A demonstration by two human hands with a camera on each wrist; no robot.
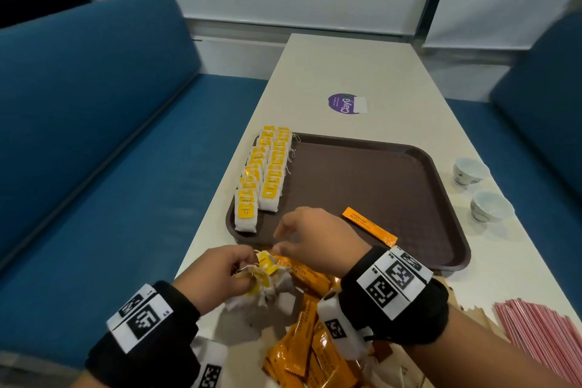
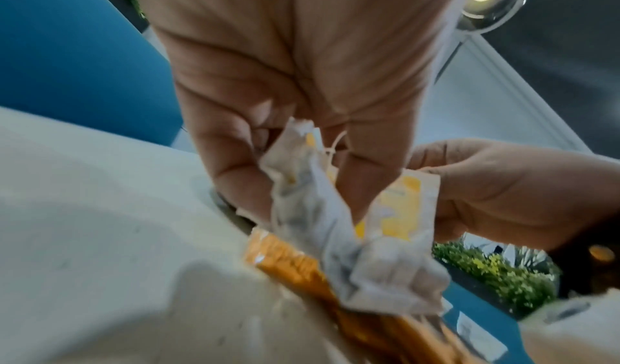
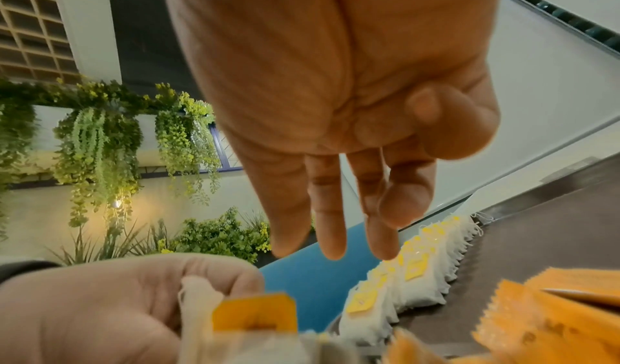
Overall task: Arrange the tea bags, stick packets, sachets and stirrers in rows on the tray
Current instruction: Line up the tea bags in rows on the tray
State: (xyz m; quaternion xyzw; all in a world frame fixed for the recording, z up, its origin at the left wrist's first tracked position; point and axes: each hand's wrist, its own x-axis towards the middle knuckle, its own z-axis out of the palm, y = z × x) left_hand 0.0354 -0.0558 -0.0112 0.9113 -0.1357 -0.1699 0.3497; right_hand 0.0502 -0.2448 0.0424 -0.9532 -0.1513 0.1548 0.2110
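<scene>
My left hand (image 1: pixel 239 274) grips a crumpled bunch of white tea bags with yellow tags (image 1: pixel 267 280) just off the tray's near edge. The left wrist view shows the bunch (image 2: pixel 315 210) hanging from the curled fingers (image 2: pixel 235 173). My right hand (image 1: pixel 285 238) hovers right above it with fingers (image 3: pixel 330 237) straight and nothing between them. Two rows of tea bags (image 1: pixel 264 176) lie along the left side of the brown tray (image 1: pixel 362 179). One orange stick packet (image 1: pixel 369 226) lies on the tray beside my right wrist.
A heap of orange stick packets (image 1: pixel 302 346) lies near me, with brown sachets (image 1: pixel 469 318) and pink stirrers (image 1: pixel 541 334) at the right. Two white cups (image 1: pixel 489 205) stand right of the tray. Blue benches (image 1: pixel 94 135) flank the table.
</scene>
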